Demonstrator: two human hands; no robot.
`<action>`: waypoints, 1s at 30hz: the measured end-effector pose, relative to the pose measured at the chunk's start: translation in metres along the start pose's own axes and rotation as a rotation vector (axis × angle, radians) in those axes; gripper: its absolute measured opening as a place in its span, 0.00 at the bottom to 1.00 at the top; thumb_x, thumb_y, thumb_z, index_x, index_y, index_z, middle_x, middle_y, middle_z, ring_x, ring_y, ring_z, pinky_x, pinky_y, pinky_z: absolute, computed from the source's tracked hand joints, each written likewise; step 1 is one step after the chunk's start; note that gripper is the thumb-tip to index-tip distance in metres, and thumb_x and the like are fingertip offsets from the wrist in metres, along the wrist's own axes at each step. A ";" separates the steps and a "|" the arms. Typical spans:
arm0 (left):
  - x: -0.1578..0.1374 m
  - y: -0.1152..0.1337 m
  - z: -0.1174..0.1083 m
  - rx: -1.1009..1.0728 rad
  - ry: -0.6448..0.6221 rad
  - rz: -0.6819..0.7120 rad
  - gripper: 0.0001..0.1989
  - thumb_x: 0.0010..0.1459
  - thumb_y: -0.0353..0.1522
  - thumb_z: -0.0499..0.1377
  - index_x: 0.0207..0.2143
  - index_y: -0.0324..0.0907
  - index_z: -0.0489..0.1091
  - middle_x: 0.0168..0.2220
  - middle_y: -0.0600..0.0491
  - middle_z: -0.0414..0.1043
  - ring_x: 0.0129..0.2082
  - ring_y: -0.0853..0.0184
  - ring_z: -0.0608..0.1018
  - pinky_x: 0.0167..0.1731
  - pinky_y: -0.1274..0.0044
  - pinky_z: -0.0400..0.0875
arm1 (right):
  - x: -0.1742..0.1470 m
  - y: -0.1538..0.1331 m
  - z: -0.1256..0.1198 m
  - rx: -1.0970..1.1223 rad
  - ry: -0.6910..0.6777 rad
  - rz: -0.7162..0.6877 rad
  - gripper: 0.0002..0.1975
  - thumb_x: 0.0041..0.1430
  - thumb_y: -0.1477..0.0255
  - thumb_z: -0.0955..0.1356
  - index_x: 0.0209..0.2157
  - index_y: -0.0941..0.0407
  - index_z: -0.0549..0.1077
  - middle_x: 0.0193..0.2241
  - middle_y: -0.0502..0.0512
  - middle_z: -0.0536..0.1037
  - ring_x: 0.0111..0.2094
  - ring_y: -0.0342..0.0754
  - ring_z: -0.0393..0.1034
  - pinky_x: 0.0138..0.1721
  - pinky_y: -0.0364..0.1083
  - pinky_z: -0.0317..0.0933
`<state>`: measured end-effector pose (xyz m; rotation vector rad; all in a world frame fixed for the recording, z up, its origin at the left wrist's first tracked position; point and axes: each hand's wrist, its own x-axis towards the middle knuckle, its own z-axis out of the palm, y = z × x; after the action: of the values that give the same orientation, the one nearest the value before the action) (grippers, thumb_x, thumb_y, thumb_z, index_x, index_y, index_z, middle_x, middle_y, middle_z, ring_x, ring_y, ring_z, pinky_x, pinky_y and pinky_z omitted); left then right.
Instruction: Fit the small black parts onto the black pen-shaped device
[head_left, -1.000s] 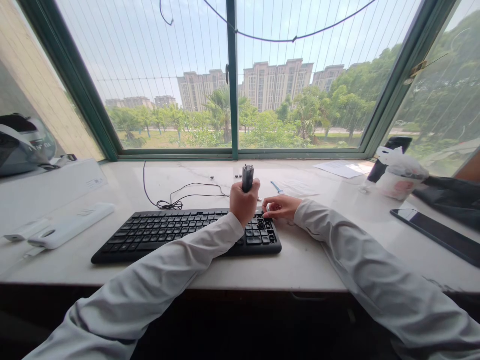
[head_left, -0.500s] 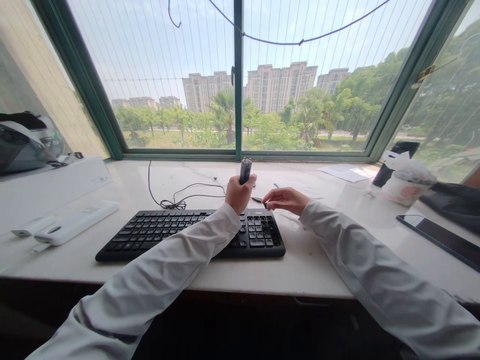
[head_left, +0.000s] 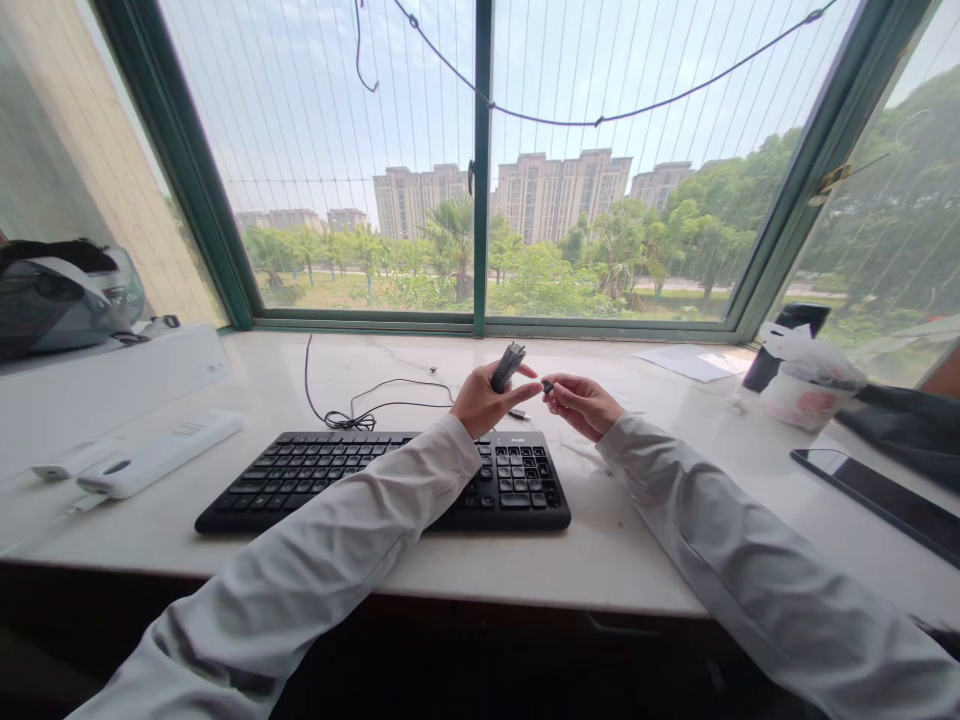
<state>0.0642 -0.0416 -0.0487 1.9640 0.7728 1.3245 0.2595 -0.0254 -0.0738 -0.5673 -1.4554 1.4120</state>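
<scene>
My left hand [head_left: 480, 400] has its grip wrapped around the small dark tool [head_left: 508, 367] above the keyboard [head_left: 300, 480], right hand [head_left: 581, 403] pinching a keycap [head_left: 547, 386], which could easily slip and bounce away.

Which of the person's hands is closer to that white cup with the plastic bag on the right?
Right. The right hand pinches a small dark piece above the keyboard, on the side toward the cup. The left hand, gripping a dark tool, sits farther away.
</scene>
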 end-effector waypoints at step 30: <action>-0.004 -0.007 0.003 0.581 0.181 0.226 0.17 0.48 0.45 0.63 0.33 0.43 0.77 0.15 0.60 0.63 0.16 0.75 0.65 0.23 0.80 0.61 | 0.009 0.014 -0.005 -0.214 0.133 -0.087 0.15 0.43 0.61 0.75 0.31 0.57 0.78 0.25 0.50 0.76 0.26 0.40 0.64 0.31 0.44 0.58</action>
<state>0.0647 -0.0408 -0.0565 2.4606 1.1496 1.5495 0.2557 -0.0123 -0.0845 -0.7101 -1.5149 1.1367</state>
